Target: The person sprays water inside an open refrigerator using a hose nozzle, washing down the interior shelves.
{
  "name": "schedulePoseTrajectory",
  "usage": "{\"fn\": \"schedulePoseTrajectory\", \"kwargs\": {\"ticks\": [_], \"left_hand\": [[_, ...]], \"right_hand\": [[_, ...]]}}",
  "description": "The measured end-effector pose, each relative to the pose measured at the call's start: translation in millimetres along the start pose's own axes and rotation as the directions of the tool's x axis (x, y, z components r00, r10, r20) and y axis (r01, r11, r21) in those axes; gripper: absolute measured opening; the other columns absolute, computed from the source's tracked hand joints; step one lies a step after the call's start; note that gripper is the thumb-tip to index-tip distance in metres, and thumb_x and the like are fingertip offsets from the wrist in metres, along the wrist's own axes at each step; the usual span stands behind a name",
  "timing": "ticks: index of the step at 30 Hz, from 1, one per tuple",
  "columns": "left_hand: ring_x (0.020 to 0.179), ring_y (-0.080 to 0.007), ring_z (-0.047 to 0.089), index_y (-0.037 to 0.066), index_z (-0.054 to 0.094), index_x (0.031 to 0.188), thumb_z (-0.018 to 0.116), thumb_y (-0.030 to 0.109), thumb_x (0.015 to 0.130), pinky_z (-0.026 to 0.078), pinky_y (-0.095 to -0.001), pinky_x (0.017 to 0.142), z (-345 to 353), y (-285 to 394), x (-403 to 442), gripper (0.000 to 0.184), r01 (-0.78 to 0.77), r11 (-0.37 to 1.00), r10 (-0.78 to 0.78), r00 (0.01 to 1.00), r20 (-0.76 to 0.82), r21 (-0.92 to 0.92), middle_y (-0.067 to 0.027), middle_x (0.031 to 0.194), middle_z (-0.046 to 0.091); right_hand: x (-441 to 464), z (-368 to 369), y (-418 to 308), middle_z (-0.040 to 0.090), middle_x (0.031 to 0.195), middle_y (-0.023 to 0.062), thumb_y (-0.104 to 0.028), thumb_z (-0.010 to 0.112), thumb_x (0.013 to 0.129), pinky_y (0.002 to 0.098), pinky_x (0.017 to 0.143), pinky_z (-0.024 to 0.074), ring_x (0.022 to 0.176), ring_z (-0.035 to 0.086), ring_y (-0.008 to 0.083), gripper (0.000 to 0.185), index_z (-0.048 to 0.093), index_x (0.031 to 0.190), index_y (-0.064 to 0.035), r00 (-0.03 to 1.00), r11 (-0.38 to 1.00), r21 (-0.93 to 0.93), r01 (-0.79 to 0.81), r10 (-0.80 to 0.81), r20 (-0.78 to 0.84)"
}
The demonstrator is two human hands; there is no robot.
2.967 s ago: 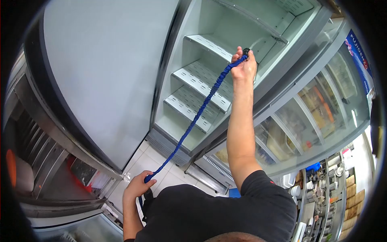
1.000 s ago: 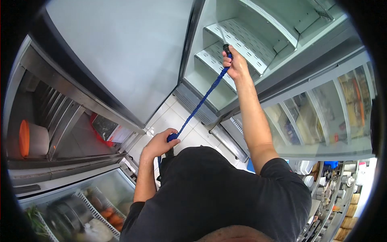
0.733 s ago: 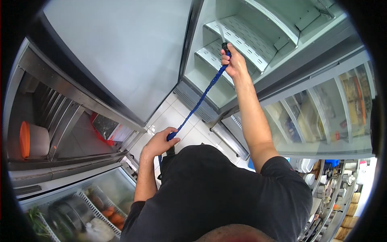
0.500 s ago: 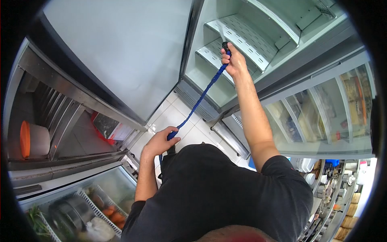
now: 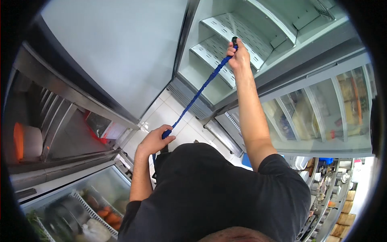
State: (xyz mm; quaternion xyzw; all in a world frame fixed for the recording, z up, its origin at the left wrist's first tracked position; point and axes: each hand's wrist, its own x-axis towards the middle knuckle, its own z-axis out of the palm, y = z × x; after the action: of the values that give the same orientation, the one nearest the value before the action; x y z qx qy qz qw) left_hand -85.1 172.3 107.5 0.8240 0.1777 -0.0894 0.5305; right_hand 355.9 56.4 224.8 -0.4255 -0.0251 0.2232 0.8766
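Note:
My right hand [image 5: 240, 55] is wrapped round the end of a blue crinkled hose [image 5: 205, 84], just below its black nozzle [image 5: 234, 40]. A thin jet of water [image 5: 232, 25] leaves the nozzle toward a perforated white shelf [image 5: 254, 58] inside the open upright fridge. Lower down, my left hand [image 5: 156, 140] grips the same hose close to my body. Between my hands the hose runs diagonally over the tiled floor. Below my left hand it passes down beside my dark shirt, where most of it is hidden.
The fridge's large grey door [image 5: 117, 48] stands open at the left. A glass-fronted fridge [image 5: 318, 109] with stocked shelves is at the right. An orange-lidded tub [image 5: 31, 142] sits in a steel cabinet. Lower left is a glass-topped cooler [image 5: 76, 193]; crowded shelves [image 5: 330, 189] stand lower right.
My right hand has come down from the upper shelves, and the jet now points lower. Over the last half second the nozzle has swung a little to the right. Both hands still hold the hose.

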Motion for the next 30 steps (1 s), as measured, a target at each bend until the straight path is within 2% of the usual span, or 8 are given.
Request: {"fn": "schedulePoseTrajectory", "kwargs": {"ticks": [5, 8, 10, 14, 17, 20, 23, 30], "left_hand": [[0.082, -0.0163, 0.062, 0.009, 0.063, 0.129, 0.076, 0.032, 0.095, 0.052, -0.0332, 0.075, 1.7, -3.8, 3.0, 0.043, -0.053, 0.998, 0.052, 0.998, -0.031, -0.036, -0.0065, 0.087, 0.067], [0.082, -0.0158, 0.062, 0.008, 0.062, 0.129, 0.075, 0.028, 0.096, 0.052, -0.0322, 0.074, 5.7, -11.6, 5.4, 0.041, -0.073, 0.994, 0.066, 0.994, -0.083, -0.084, -0.0067, 0.088, 0.068], [0.081, -0.0154, 0.062, 0.007, 0.061, 0.13, 0.075, 0.026, 0.096, 0.051, -0.0317, 0.074, 5.4, -13.7, 7.2, 0.041, -0.066, 0.992, 0.052, 0.991, -0.124, -0.11, -0.0071, 0.09, 0.069], [0.079, -0.0171, 0.064, 0.008, 0.06, 0.131, 0.075, 0.025, 0.096, 0.052, -0.0325, 0.073, -3.7, -8.1, 13.2, 0.042, -0.045, 0.994, 0.037, 0.995, -0.091, -0.095, -0.0093, 0.091, 0.072], [0.088, -0.028, 0.071, 0.006, 0.06, 0.132, 0.075, 0.032, 0.095, 0.055, -0.0385, 0.081, -10.0, -7.7, 18.8, 0.047, -0.056, 0.996, 0.052, 0.997, -0.059, -0.068, -0.0176, 0.097, 0.073], [0.087, -0.0283, 0.07, 0.006, 0.06, 0.132, 0.075, 0.033, 0.095, 0.055, -0.0387, 0.08, -18.1, -1.9, 19.4, 0.048, -0.016, 0.999, 0.014, 1.0, -0.027, -0.043, -0.018, 0.098, 0.073], [0.082, -0.0186, 0.065, 0.008, 0.061, 0.131, 0.076, 0.029, 0.095, 0.052, -0.0331, 0.076, -13.5, -13.2, 20.8, 0.044, -0.041, 0.998, 0.038, 0.998, -0.059, -0.057, -0.0105, 0.093, 0.072], [0.081, -0.0161, 0.062, 0.007, 0.061, 0.132, 0.077, 0.03, 0.095, 0.051, -0.0317, 0.074, -5.3, -22.5, 17.5, 0.046, -0.047, 0.996, 0.043, 0.998, -0.052, -0.076, -0.0083, 0.094, 0.07]], "right_hand": [[14.2, -22.3, -16.9, 0.058, 0.089, 0.01, -0.034, 0.046, 0.112, 0.0312, 0.054, 0.0453, 0.066, 0.05, 0.0153, 0.03, 0.049, 0.107, -0.005, 0.954, 0.96, 0.144, 0.239, -0.205, -0.218], [12.6, -27.5, -28.8, 0.058, 0.092, 0.0106, -0.035, 0.044, 0.112, 0.0319, 0.056, 0.0474, 0.069, 0.051, 0.0163, 0.032, 0.048, 0.108, -0.0032, 0.898, 0.931, 0.18, 0.319, -0.236, -0.372], [9.6, -32.6, -31.8, 0.058, 0.095, 0.0111, -0.033, 0.044, 0.112, 0.0322, 0.057, 0.0481, 0.071, 0.053, 0.017, 0.031, 0.048, 0.11, -0.0029, 0.913, 0.949, 0.129, 0.288, -0.232, -0.336], [8.8, -40.3, -33.3, 0.059, 0.093, 0.0105, -0.032, 0.046, 0.112, 0.0313, 0.056, 0.0477, 0.07, 0.053, 0.0165, 0.029, 0.048, 0.111, -0.0035, 0.931, 0.963, 0.098, 0.249, -0.211, -0.299], [14.1, -50.9, -34.6, 0.059, 0.092, 0.0101, -0.032, 0.047, 0.112, 0.0305, 0.055, 0.0467, 0.07, 0.053, 0.0156, 0.027, 0.048, 0.11, -0.0044, 0.942, 0.967, 0.09, 0.237, -0.207, -0.263], [16.7, -60.7, -37.7, 0.059, 0.091, 0.0097, -0.031, 0.047, 0.112, 0.0296, 0.054, 0.0456, 0.069, 0.052, 0.0149, 0.026, 0.048, 0.11, -0.0052, 0.945, 0.968, 0.091, 0.232, -0.202, -0.256], [14.2, -60.0, -39.2, 0.059, 0.089, 0.0093, -0.03, 0.047, 0.112, 0.0288, 0.053, 0.0447, 0.068, 0.052, 0.0144, 0.025, 0.048, 0.109, -0.0057, 0.934, 0.965, 0.094, 0.245, -0.209, -0.29], [16.5, -66.4, -40.0, 0.059, 0.087, 0.0089, -0.031, 0.047, 0.111, 0.0277, 0.052, 0.0434, 0.066, 0.051, 0.0138, 0.026, 0.048, 0.107, -0.0054, 0.926, 0.964, 0.082, 0.252, -0.215, -0.311]]}}
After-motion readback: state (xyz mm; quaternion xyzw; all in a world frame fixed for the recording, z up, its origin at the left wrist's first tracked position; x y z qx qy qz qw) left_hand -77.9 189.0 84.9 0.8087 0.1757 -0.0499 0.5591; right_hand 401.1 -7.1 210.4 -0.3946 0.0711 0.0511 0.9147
